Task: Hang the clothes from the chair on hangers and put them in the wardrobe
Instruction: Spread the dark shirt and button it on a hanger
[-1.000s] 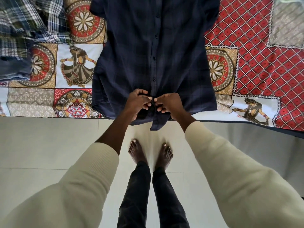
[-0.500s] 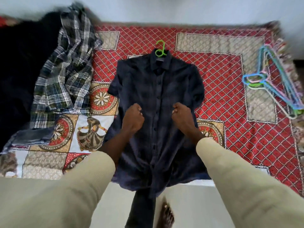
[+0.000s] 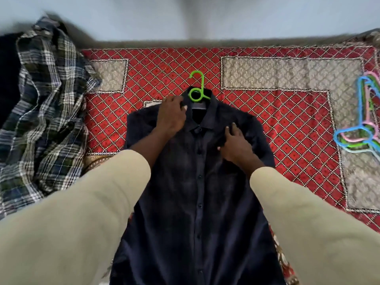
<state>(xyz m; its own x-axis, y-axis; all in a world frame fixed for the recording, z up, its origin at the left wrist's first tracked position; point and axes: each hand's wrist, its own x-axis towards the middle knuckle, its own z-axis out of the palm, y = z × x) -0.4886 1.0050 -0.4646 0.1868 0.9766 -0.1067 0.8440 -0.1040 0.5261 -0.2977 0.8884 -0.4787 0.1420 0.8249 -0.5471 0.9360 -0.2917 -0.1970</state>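
Plaid shirt [image 3: 47, 112] lies crumpled at 9 o'clock on the bed cover [image 3: 277, 124]. Centre: navy shirt [image 3: 197, 182] flat, buttoned, w/ green hanger [image 3: 197, 87] hook sticking out of the collar at 12. Left hand [image 3: 171, 116] grips the collar's left side; right hand [image 3: 236, 145] rests flat, fingers relaxed, on the chest. Hands apart. Spare hangers [image 3: 362, 124] piled at 3.

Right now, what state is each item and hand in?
navy shirt: buttoned, flat on bedspread, on hanger
green hanger: inside the collar, hook sticking out
left hand: holding the collar
right hand: flat on shirt
plaid shirt: crumpled, unhung
spare hangers: stacked, unused
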